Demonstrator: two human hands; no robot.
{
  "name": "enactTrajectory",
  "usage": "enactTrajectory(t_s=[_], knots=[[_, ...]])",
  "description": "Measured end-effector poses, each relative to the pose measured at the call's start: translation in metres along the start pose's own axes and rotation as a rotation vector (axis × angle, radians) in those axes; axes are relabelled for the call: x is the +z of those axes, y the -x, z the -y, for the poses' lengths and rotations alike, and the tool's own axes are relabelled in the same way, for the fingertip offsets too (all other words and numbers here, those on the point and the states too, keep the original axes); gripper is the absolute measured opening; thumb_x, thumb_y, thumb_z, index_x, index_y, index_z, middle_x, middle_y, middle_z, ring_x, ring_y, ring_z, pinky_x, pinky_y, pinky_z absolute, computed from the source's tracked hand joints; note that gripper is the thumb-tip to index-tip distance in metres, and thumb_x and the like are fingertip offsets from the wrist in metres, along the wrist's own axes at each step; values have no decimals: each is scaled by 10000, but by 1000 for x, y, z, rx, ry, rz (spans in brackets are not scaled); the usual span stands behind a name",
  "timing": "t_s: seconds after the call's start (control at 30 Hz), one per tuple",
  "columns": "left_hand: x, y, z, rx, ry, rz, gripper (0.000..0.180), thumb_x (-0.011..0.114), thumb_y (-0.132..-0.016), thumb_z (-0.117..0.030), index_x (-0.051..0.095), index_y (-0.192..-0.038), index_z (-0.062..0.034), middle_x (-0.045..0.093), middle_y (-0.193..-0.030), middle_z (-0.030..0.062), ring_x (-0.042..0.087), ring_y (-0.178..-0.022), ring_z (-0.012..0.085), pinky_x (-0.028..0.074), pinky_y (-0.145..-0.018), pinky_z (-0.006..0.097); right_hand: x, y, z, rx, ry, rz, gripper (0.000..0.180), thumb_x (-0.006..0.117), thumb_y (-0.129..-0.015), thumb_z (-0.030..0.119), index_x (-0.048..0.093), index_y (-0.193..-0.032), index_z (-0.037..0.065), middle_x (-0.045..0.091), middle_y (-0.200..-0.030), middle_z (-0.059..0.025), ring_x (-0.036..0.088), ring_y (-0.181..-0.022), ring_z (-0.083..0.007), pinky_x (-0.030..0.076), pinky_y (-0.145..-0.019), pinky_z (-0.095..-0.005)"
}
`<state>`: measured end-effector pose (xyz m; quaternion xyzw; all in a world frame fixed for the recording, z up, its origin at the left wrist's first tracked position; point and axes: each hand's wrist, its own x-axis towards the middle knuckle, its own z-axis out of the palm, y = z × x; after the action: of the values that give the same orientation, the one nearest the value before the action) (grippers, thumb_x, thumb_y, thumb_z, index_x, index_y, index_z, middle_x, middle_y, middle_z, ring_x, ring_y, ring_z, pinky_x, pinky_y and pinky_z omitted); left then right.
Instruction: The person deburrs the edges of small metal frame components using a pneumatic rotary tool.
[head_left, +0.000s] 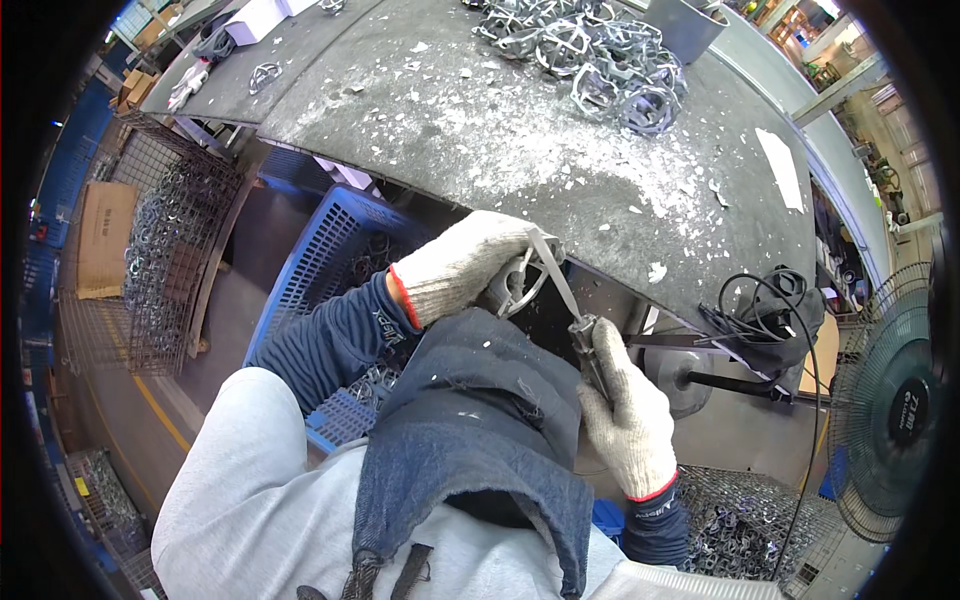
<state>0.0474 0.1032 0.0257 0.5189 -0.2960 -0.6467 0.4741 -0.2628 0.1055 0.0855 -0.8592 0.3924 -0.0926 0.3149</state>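
Observation:
My left hand (460, 264), in a white knit glove with a red cuff, grips a grey metal casting (514, 288) of open, ring-like shape just off the near edge of the workbench. In my right hand (630, 415), gloved the same way, is a flat file (557, 275) held by its dark handle. The file's long blade slants up and left across the casting, its far end by my left fingertips. Whether the blade touches the metal I cannot tell. My left fingers hide part of the casting.
White flakes cover the dark workbench (390, 130). A heap of similar castings (590, 60) lies at its back, beside a grey bucket (685, 30). Below left stands a blue crate (300, 270), with a wire cage (165, 240) of parts beyond. Cables (765, 305) and a fan (900, 400) are right.

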Motion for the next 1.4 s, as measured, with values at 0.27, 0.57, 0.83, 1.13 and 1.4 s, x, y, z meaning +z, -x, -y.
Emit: enactTrajectory(t_s=[0.27,0.57,0.83,1.13,1.4], knots=[[-2,11,-19,36,-130,-29,406,665,-1141,-259,794,-1380,43,764,-914,28,665,-709,54,536,-618,218,14,-8,2,28,-331,-58,813,753,-1013,-14,454,-1768,24,660,-1646,-258,698,-1487,-339,557,-1200,-379],[-21,5,23,146,-41,-103,397,621,-1170,-268,785,-1396,14,758,-967,15,660,-763,94,567,-680,285,34,-10,16,83,-207,78,842,838,-997,141,493,-1764,179,769,-1439,-242,776,-1285,-430,635,-1063,-450],[-97,85,63,-295,-1095,-672,565,606,-1070,-357,686,-1540,-54,705,-1413,318,718,-1297,528,579,-1127,588,65,-5,2,112,-312,145,886,847,-977,135,478,-1779,209,772,-1439,-273,768,-1318,-450,620,-1091,-456],[-72,27,7,878,-1036,-746,205,754,-977,29,804,-1176,28,822,-1066,215,820,-940,353,642,-854,403,70,-20,-9,77,-325,124,831,820,-1014,241,475,-1770,206,795,-1378,-246,784,-1208,-473,640,-1019,-507],[-28,-153,-108,1157,-1667,-427,452,798,-949,-143,743,-1394,-84,730,-1432,180,721,-1281,436,617,-1030,549,76,-5,-14,126,-391,-83,843,834,-994,179,491,-1765,202,805,-1314,-274,798,-1160,-484,654,-976,-495]])
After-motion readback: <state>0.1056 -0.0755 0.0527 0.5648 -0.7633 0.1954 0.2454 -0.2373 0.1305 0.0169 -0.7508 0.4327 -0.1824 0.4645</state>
